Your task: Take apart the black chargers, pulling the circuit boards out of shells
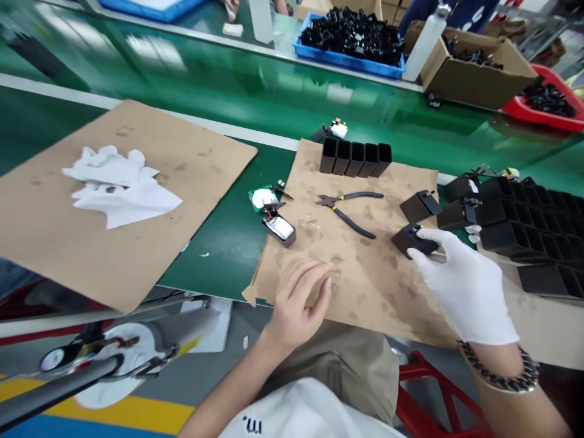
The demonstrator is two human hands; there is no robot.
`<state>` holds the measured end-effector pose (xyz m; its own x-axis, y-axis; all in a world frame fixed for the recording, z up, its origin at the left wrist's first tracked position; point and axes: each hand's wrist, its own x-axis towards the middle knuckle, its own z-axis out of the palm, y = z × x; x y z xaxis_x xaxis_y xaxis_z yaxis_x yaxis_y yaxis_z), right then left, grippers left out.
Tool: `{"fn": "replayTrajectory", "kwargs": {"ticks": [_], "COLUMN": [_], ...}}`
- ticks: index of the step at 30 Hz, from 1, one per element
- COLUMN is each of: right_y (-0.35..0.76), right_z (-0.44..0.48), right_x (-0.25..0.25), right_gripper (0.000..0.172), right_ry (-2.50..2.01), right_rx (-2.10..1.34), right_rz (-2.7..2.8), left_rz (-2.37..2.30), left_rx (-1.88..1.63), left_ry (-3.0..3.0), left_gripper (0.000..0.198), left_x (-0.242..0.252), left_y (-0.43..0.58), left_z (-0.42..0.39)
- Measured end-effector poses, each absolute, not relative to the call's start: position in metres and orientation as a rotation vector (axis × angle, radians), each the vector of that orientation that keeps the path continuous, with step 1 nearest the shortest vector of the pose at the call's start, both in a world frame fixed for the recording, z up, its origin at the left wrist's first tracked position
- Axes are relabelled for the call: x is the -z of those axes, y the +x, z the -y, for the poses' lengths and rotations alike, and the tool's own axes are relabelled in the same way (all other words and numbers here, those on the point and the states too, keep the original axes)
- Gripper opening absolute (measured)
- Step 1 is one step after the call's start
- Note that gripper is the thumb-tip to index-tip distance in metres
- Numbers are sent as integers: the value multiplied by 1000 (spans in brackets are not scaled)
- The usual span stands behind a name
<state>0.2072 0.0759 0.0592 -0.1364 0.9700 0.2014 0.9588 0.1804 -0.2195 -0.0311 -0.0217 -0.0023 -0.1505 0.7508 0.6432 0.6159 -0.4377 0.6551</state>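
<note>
My right hand (465,280), in a white glove, grips a black plastic housing (404,242) between thumb and fingers over the cardboard's right side. A similar black housing (417,207) lies just beyond it. My bare left hand (301,301) hovers at the cardboard's near edge, fingers loosely curved and thumb apart, with nothing in it. Diagonal cutting pliers (344,210) with dark handles lie spread in the middle. Left of them sits an opened housing with a silver-white pack (279,227), beside a green circuit board (262,198) with a white disc.
Several empty black housings (354,159) stand in a row at the back, with more stacked at right (524,225). White gloves or cloths (123,182) lie on the left cardboard (201,155). Across the green bench are a blue tray (351,64) and a carton (474,79) of black parts.
</note>
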Motion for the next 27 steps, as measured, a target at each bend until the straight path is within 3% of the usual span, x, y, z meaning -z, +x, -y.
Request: {"fn": "replayTrajectory", "kwargs": {"ticks": [4,8,12,16,18,20,23,27], "right_y": [226,206,100,-6,-35,-50,-52,-16], "right_z": [-101,-142,-233,-319,-342,-353,-357,-336], "right_x": [-91,-137,-159,-134,-115,-100,-102,-148], "right_gripper": [38,39,37,57,53,40,32,41], "right_ry": [-2242,-1958,-1651,-1555,-1535,-1536,-1488,-1347], "right_rx": [134,370,66,-180,-311,-389,-442,-529], "right_rz": [2399,2537,2752,2852,2886,2887,2834,2744], "left_rz": [-1719,-1757,-1959,-2042,-2047,-2037,-2015,-2015], "left_rx": [-1637,-1642,-1548,-1566,-1635,-1681,-1686,-1667], "left_ry": [1870,1845,1978,1958,1924,1875,1824,1817], "left_gripper": [25,23,21,17,17,18,19,18], "left_x": [9,15,18,20,20,21,22,22], "left_y": [-46,-45,-39,-40,-42,-43,-44,-47], "left_z": [29,28,23,23,24,24,25,25]}}
